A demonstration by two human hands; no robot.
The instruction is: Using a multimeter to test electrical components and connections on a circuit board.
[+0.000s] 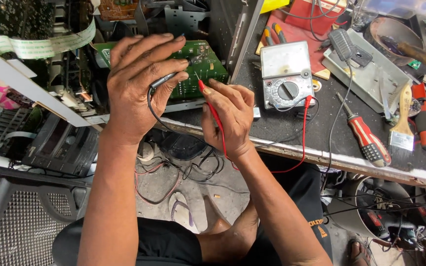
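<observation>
My left hand (pixel 141 83) grips a black test probe (pixel 166 79) whose metal tip points at a green circuit board (pixel 200 66). My right hand (pixel 230 116) pinches a red test probe (pixel 203 88), its tip also touching the board. Black and red leads run from the probes to a grey analogue multimeter (pixel 286 74) lying on the dark workbench (pixel 292 133) just right of the board. The board sits inside an opened metal chassis; my left hand hides its left part.
A white ribbon cable (pixel 40 45) crosses the chassis at upper left. On the bench right of the meter lie a red-handled screwdriver (pixel 367 138), a paintbrush (pixel 403 125), a grey tray (pixel 371 74) and other tools. A speaker grille (pixel 23 221) and a sandal (pixel 183 209) lie below.
</observation>
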